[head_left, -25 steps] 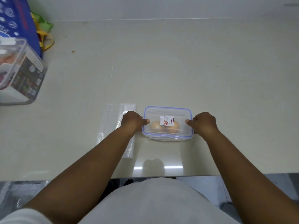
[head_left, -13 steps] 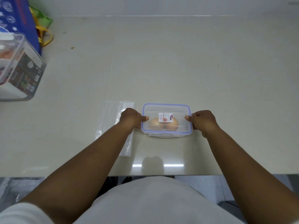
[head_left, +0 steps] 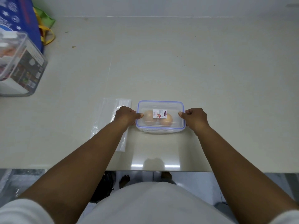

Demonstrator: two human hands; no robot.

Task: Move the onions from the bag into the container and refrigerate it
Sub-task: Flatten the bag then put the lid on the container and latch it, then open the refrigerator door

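A small clear container (head_left: 160, 126) with a blue-rimmed lid and a white label sits near the front of the pale counter (head_left: 161, 62). Two brownish onions (head_left: 168, 118) show through the lid. My left hand (head_left: 126, 116) grips the container's left end, thumb on the lid. At the right end, my right hand (head_left: 195, 118) grips the same way. The empty clear plastic bag (head_left: 106, 117) lies flat just left of the container, partly under my left forearm.
A larger clear storage box (head_left: 19, 67) with packaged goods stands at the far left. Behind it are a blue printed bag (head_left: 17, 15) and a green bag with yellow handles (head_left: 45, 28). The counter's front edge runs below my forearms.
Both hands stay clamped on the container's two ends. The container sits in nearly the same place on the counter; only the view has shifted slightly.
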